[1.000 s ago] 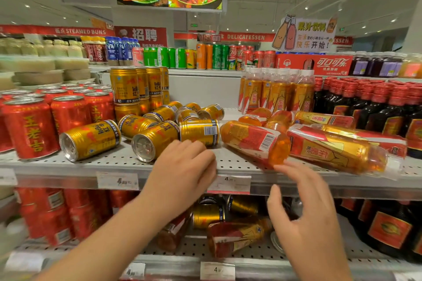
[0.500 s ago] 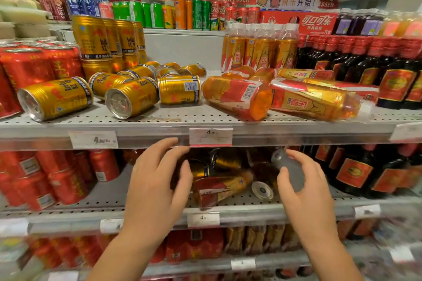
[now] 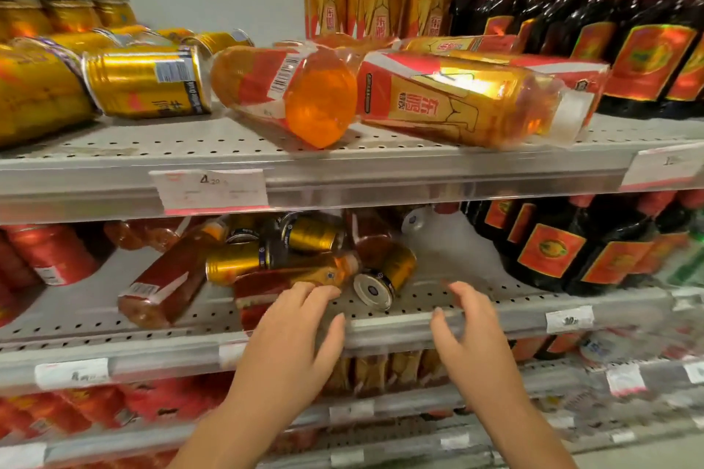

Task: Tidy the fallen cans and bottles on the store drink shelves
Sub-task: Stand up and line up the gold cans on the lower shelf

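While left hand (image 3: 290, 339) and right hand (image 3: 472, 341) hover spread and empty, bare shelf edge (image 3: 388, 326) separates them

Two hands (image 3: 293, 335) (image 3: 470, 331); at least three toppled gold cans (image 3: 234, 263) (image 3: 314, 234) (image 3: 398, 270) on the middle shelf (image 3: 95, 320).

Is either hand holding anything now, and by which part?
Nothing is held. The left hand and the right hand are open, near the fallen bottles on the lower shelf.
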Tool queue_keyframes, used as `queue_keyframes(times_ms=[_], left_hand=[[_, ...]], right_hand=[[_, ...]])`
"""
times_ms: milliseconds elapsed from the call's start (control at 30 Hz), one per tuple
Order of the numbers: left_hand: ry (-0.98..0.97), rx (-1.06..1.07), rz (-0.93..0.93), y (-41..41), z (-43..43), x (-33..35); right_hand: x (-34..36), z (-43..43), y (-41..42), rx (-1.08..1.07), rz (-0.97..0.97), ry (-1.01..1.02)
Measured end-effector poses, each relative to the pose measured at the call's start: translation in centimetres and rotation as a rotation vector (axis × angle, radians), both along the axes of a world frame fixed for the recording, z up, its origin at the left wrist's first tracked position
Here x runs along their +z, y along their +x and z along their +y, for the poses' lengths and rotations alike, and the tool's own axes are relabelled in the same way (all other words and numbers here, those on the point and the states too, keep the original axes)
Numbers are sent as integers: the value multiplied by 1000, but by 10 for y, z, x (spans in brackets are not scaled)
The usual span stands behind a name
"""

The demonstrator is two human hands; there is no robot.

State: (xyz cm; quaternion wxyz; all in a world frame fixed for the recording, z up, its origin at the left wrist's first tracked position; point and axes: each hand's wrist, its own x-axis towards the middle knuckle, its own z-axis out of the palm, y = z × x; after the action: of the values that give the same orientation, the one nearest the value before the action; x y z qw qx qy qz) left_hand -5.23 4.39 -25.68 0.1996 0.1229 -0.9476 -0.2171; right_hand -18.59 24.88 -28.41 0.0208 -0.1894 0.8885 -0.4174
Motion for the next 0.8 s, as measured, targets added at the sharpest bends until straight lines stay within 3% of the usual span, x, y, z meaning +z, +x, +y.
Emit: queue_keyframes(times_ms=[233,333,433,667,800], left_hand=[[-8,238,-187,-90,51,-10],[-95,339,-214,-109,59,-21],[-35,364,-225,-116,66,-27],[146,332,-201,-114,73,-35],[140,326,-138,-113,71,-41]], right_hand=[[-19,26,-65,157,0,150],[-18,37,-82,259,-12,95],[-12,45,-95,312,7,65],[-11,54,-99,252,19,-16],[-13,63,-95,189,51,-72]])
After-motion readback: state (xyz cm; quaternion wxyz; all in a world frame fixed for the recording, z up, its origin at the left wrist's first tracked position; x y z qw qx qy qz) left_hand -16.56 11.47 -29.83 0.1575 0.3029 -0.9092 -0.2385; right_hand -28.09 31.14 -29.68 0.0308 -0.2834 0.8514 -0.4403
